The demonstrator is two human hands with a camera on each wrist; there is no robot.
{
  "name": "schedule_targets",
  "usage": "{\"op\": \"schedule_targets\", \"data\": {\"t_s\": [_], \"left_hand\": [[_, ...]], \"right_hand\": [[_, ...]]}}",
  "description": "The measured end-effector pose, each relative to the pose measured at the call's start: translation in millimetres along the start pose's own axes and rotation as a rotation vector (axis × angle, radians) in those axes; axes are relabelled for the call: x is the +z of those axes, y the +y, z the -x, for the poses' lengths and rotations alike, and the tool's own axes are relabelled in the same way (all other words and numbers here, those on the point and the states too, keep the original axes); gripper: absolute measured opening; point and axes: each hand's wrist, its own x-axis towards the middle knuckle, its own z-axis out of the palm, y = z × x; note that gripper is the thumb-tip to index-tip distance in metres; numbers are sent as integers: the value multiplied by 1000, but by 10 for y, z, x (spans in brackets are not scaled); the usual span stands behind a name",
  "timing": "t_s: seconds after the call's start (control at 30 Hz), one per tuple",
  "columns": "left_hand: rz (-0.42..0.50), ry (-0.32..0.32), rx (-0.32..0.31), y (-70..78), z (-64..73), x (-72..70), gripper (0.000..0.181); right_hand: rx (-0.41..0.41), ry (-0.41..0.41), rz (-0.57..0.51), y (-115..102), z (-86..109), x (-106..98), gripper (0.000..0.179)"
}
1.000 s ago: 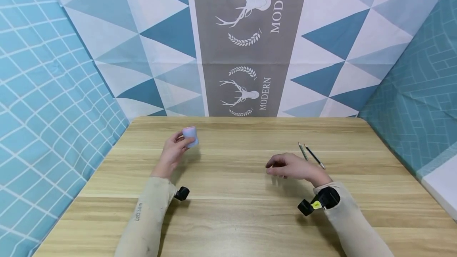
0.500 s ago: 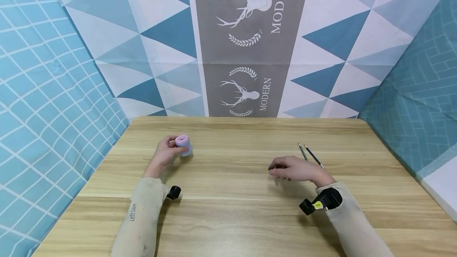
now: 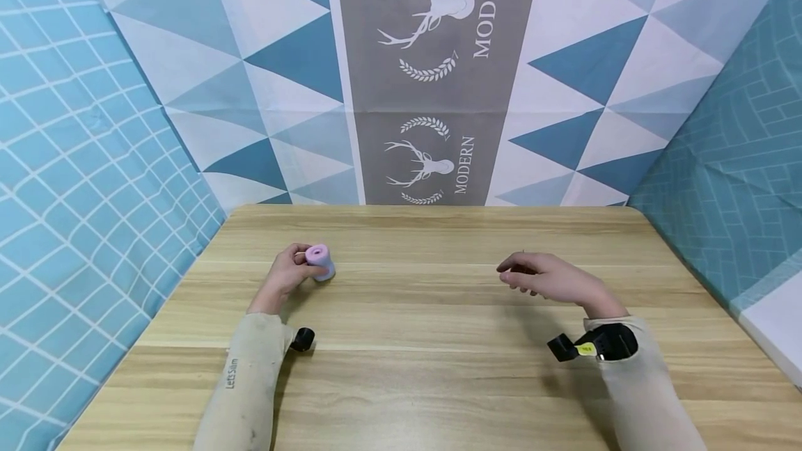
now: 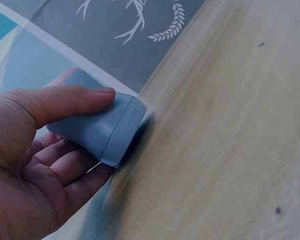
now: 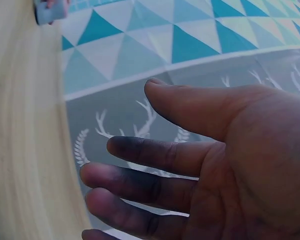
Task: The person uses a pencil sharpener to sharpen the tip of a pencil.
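Note:
In the head view my left hand (image 3: 285, 278) holds a small pencil sharpener (image 3: 321, 263) at the left of the table. Its body is lavender-blue and narrowed at the middle, and its pink top has a hole. The left wrist view shows the thumb along one side of the sharpener (image 4: 107, 122) and fingers beneath; its base is at the tabletop, contact unclear. My right hand (image 3: 551, 278) hovers over the right side, fingers loosely bent and holding nothing. It hides two pencils almost wholly; only a thin tip shows above the knuckles.
The wooden table (image 3: 401, 381) reaches back to a patterned cloth wall (image 3: 426, 89). Blue tiled cloth (image 3: 94, 159) hangs at the left and teal cloth (image 3: 739, 159) at the right. A white surface (image 3: 777, 329) borders the right edge.
My left hand has brought the sharpener down and slightly left, turning it upright with the pink top upward. The right hand has moved right and farther back, covering the pencils.

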Motion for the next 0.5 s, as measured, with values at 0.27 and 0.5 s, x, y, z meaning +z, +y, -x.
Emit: {"op": "schedule_targets", "data": {"t_s": [0.27,0.5], "left_hand": [[-58,14,12,3,-17,-9,66],[-212,-32,56,192,100,-126,81]], "right_hand": [[0,43,20,9,107,-132,40],[15,128,101,12,244,-250,40]]}}
